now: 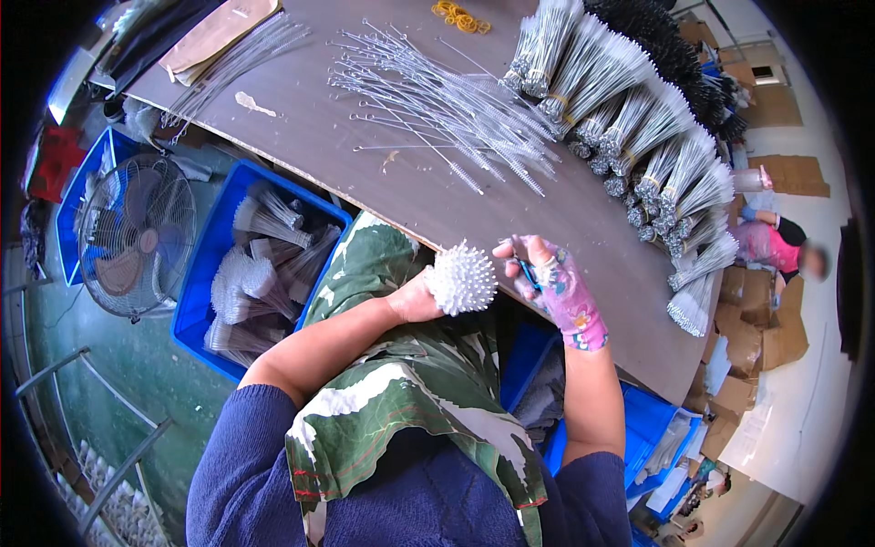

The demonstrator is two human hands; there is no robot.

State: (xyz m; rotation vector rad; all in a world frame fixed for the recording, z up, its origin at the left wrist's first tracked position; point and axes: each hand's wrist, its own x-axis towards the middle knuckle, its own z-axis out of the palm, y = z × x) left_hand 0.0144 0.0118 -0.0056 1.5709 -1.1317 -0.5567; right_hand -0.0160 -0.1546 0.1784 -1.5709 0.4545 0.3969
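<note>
Navy knitwear [401, 510] and a camouflage apron [401, 401] fill the lower middle of the frame. At the centre, the left hand [416, 299] is closed around a bundle of white-tipped brushes [463, 279], its spiky round end toward the camera. Just right of it, apart from the bundle, the right hand [551, 284], in a pink floral glove [578, 314], has its fingers half curled about a small bluish thing [529, 273]; whether it is gripped, I cannot tell. Judging by the yellow rubber bands [461, 17] at the top edge and the banded bundles [629, 118] at upper right, the step is probably gathering brushes for banding. Next seems to call for a steady left grip, ends level, while the right adds loose brushes [447, 100] or a band. No brand, label or writing is readable on the brushes or bundles.
</note>
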